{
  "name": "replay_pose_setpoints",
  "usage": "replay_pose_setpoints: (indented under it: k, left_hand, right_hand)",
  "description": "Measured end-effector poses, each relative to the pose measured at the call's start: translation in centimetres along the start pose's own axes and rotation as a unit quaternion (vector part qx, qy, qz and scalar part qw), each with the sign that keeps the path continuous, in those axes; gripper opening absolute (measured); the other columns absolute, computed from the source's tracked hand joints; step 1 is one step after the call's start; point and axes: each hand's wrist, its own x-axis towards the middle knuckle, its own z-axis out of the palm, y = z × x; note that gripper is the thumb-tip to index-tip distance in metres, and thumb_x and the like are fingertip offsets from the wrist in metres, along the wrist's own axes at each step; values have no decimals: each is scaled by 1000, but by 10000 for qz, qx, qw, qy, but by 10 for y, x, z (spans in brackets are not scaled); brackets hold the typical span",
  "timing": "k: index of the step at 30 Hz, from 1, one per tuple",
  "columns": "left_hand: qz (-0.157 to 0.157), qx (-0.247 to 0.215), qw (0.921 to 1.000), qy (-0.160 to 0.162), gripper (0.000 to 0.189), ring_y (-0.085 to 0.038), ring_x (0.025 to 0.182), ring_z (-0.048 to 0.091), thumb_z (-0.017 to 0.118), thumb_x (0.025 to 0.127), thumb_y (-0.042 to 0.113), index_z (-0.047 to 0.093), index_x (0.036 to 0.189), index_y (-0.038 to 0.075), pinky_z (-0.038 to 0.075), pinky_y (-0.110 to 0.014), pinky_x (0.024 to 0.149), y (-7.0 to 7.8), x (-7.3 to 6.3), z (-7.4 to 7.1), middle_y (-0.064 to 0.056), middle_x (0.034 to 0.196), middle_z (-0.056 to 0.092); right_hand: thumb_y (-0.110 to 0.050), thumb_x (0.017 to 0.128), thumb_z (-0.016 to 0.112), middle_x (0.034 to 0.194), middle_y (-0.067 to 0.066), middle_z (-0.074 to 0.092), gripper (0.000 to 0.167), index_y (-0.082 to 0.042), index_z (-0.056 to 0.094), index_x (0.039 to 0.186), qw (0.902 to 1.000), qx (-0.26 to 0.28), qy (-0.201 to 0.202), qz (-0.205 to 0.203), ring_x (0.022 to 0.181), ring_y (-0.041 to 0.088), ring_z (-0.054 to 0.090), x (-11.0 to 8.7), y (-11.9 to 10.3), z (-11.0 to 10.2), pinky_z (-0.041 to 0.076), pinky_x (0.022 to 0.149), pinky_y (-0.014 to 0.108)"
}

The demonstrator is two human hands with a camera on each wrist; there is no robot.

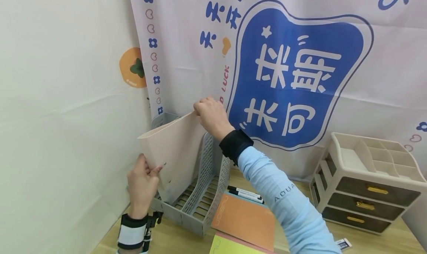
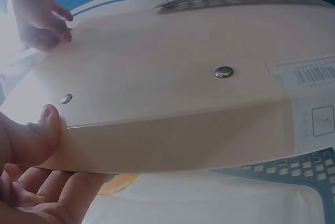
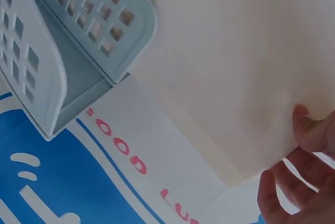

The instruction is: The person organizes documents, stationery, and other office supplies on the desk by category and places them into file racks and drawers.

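Observation:
A cream file folder (image 1: 176,150) stands upright, slightly tilted, in the left slot of a grey file rack (image 1: 191,219). Its spine, two metal rivets and a barcode label (image 2: 314,98) face the left wrist view. My left hand (image 1: 142,185) grips the near spine edge, thumb on the riveted cover and fingers beneath. At the far top corner my right hand (image 1: 213,117) pinches the folder between thumb and fingers. In the right wrist view the folder's plain cover (image 3: 225,67) runs beside the rack's perforated dividers (image 3: 104,20).
Right of the rack lie an orange notebook (image 1: 245,220), a yellow notebook (image 1: 230,246) and black-and-white markers (image 1: 247,194). A cream drawer organizer (image 1: 370,183) stands at the right. A printed cloth (image 1: 197,76) hangs behind, and a white wall (image 1: 66,117) borders the left.

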Motion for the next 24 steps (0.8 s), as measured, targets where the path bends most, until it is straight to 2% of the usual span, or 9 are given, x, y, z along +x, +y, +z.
replay_pose_setpoints:
  k: [6,12,18,20,24]
  left_hand:
    - [-361,0,9989,-295,35,-50,84,71,73,80,-13,58,111,-11,59,-58,66,-9,-7,12,-37,103,68]
    - [-471,206,9976,-457,34,-49,81,71,74,80,-11,58,110,-13,59,-56,63,-20,-25,22,-38,97,68]
    - [-396,322,9979,-409,35,-50,81,71,75,79,-12,58,109,-13,58,-58,64,-25,-30,27,-37,96,69]
    - [-399,356,9975,-456,34,-50,81,71,75,79,-11,57,108,-13,58,-58,64,-25,-29,27,-37,95,69]
    - [-481,462,9955,-668,35,-50,84,70,74,83,-7,56,111,-13,58,-59,66,-25,-28,26,-37,99,68]
  right_hand:
    - [-10,97,65,105,4,76,17,-12,76,109,9982,27,-520,291,94,21,68,-3,9,16,57,89,33]
    - [-7,98,61,105,6,75,18,-10,74,110,9952,-54,-935,276,95,22,71,-16,17,45,59,84,34]
    - [-5,96,64,108,8,72,19,-9,71,113,9964,-192,-824,100,91,23,70,-23,21,57,61,78,33]
    - [-6,95,65,116,9,71,26,-9,68,121,9961,-207,-852,31,98,24,70,-24,21,57,60,83,34]
    - [-5,98,60,143,13,57,45,-7,53,142,9927,16,-1206,-73,129,29,58,-23,24,54,50,106,39]
